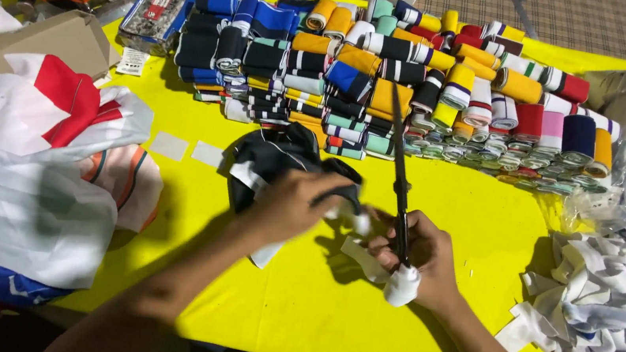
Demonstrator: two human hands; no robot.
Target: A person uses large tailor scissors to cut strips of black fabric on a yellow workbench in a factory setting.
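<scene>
Trimming looks to be the step in hand: the right hand is closed around the handles of long scissors, blades pointing away toward the far edge of the counter, while the left hand is clamped on a dark garment with white trim. A white strip runs between the two hands, and a wad of white cloth sits against the right fingers. The next move, by my judgement, calls for holding the strip taut and bringing the blades to it close to the dark cloth without nicking it.

The garment lies near the middle of the yellow counter, under and just beyond the left hand, touching it; the scissors stand just right of it. Rolled striped bands are stacked along the far edge, white scraps heap at the right edge, and loose cloth piles at the left edge.
</scene>
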